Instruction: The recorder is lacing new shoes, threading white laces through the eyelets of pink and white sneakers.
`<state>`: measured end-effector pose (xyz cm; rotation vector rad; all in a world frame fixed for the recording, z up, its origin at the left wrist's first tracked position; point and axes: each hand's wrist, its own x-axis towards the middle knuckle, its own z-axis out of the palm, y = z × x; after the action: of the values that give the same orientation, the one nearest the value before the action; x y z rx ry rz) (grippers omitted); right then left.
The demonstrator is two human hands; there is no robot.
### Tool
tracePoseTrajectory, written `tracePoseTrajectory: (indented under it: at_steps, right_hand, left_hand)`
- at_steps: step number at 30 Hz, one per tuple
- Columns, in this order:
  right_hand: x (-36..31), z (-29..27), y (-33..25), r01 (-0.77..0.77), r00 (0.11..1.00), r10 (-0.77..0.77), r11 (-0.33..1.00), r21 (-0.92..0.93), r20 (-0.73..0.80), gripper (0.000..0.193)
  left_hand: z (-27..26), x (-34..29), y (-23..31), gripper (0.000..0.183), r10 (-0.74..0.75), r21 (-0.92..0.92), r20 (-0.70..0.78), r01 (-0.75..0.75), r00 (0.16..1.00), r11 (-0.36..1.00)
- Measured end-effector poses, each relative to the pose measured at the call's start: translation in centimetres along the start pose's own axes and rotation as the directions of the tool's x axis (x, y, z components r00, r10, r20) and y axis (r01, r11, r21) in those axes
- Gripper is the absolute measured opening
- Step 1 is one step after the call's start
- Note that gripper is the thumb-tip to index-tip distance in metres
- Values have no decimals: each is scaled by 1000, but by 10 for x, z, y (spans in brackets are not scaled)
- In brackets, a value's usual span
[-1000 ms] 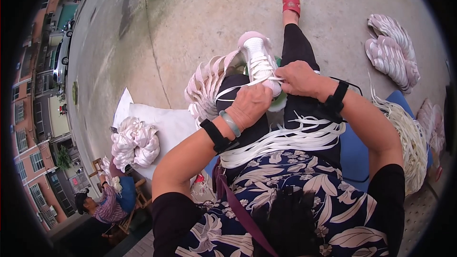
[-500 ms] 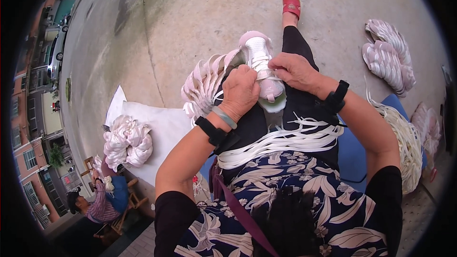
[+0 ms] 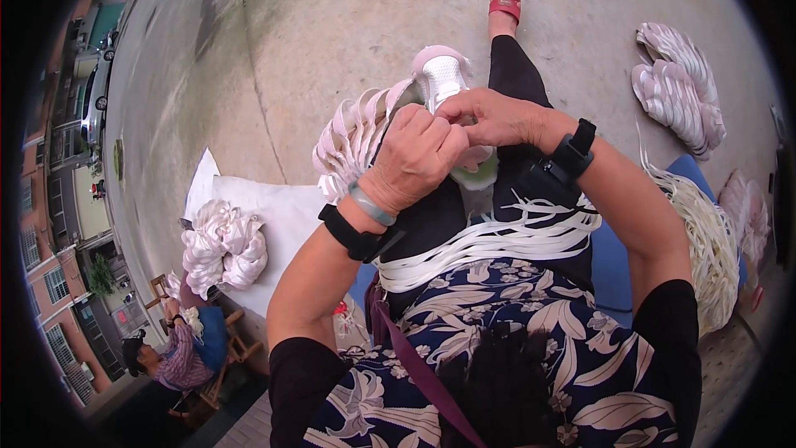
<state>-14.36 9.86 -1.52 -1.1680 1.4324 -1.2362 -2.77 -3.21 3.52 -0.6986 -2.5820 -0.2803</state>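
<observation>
While my left hand (image 3: pixel 412 153) and right hand (image 3: pixel 495 118) meet over the pink and white shoe (image 3: pixel 442 75) in the middle of the frame, I seem to be lacing it. The next move likely calls for a small, firm pinch. Both hands are curled narrow; I cannot tell what they hold, since they hide the shoe's middle.

Wide fisheye view from the head, close above, facing downward
</observation>
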Motion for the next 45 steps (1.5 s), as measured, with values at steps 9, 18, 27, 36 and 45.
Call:
tracePoseTrajectory:
  at_steps: [9,18,27,36,45]
  right_hand:
    - [-2,-13,-20,-185,977,159,963,195,140,16]
    - [-68,-81,-62,183,930,10,854,488,-367,23]
    - [-140,-139,-74,397,738,39,782,481,-673,23]
    - [-175,-141,-50,341,747,23,844,413,-664,28]
    - [-217,-149,-32,346,682,83,838,421,-727,30]
  left_hand:
    - [-40,14,-14,35,67,44,84,-71,994,997]
    - [-16,14,8,28,-242,62,-143,253,960,965]
    - [63,44,31,12,-376,-187,420,485,826,854]
    - [73,54,21,16,-390,-181,632,617,669,766]
    - [-70,49,-30,17,-655,-763,518,643,550,-64]
